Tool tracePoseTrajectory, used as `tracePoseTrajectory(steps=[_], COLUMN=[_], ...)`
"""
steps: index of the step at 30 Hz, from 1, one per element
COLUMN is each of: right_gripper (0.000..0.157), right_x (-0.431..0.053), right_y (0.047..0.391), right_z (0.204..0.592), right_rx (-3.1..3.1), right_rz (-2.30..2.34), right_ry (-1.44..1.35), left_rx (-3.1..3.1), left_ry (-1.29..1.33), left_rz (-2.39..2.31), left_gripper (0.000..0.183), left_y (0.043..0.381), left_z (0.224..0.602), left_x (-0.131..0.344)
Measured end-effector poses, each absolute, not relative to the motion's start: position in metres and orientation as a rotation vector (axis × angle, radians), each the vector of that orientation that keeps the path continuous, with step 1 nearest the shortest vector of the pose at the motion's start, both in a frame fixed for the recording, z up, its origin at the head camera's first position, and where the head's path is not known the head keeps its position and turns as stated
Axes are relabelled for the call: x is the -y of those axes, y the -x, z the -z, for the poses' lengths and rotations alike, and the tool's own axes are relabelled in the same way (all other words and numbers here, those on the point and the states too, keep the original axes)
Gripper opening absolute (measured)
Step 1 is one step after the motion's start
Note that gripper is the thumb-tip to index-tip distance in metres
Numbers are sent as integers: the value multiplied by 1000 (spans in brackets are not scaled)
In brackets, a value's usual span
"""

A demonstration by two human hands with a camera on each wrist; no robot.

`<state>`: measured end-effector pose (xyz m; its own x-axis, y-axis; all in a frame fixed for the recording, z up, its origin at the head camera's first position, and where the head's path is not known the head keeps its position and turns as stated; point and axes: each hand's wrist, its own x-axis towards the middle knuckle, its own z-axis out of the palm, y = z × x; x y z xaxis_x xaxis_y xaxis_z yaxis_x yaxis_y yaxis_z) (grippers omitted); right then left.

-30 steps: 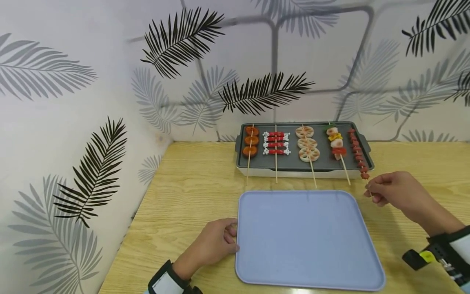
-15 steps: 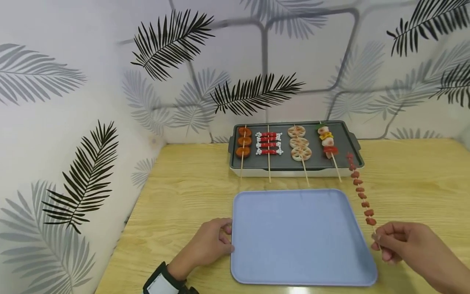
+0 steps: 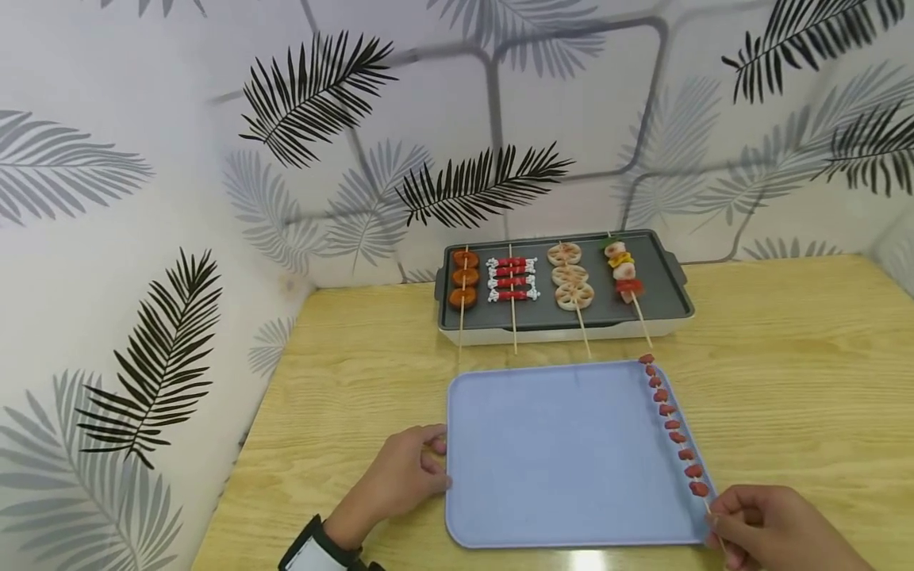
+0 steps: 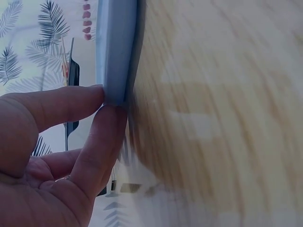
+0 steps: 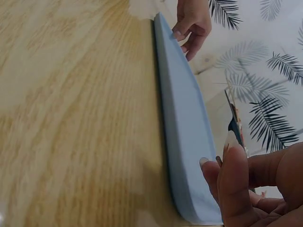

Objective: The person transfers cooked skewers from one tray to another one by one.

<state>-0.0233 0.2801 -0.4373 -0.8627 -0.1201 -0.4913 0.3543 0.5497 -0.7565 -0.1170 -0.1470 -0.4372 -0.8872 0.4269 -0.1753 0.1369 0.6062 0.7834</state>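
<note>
My right hand [image 3: 774, 523] pinches the bare stick end of a skewer of small red meat pieces [image 3: 673, 426]. This skewer slants over the right edge of a light blue tray [image 3: 564, 452], its far tip at the tray's upper right corner. In the right wrist view, the fingertips [image 5: 232, 156] hold the thin stick close over the tray's rim. At the opposite side, my left hand [image 3: 410, 468] holds the tray's left edge. The left wrist view shows its thumb and a finger [image 4: 106, 127] against the tray's rim and outer wall.
Behind the tray stands a dark grill pan [image 3: 664, 281] with a pale base. On it lie skewers of orange-brown rounds [image 3: 464, 277], red-and-white pieces [image 3: 512, 281], lotus root slices [image 3: 571, 277] and mixed pieces [image 3: 624, 270], sticks overhanging the front. A leaf-patterned wall [image 3: 286, 254] closes the back and left.
The red meat skewer has left the right end of the grill pan and come toward the person, over the tray's right edge, in my right hand. My left hand stays at the tray.
</note>
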Motion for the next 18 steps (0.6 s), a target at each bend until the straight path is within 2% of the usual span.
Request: tracePoseTrajectory(steps=[8,18], right_gripper=[17,15], right_x=[-263,-260], right_y=[28,30], right_z=[443,446], right_rx=[-2296,-2379], right_rz=[1198,1085], right_ry=[-438,-426], left_rx=[-2498,-2498], left_ry=[-461,-466], left_rz=[-1176,-1179], left_gripper=[66,67], left_y=[118,118], left_z=[438,438], left_x=[148,148])
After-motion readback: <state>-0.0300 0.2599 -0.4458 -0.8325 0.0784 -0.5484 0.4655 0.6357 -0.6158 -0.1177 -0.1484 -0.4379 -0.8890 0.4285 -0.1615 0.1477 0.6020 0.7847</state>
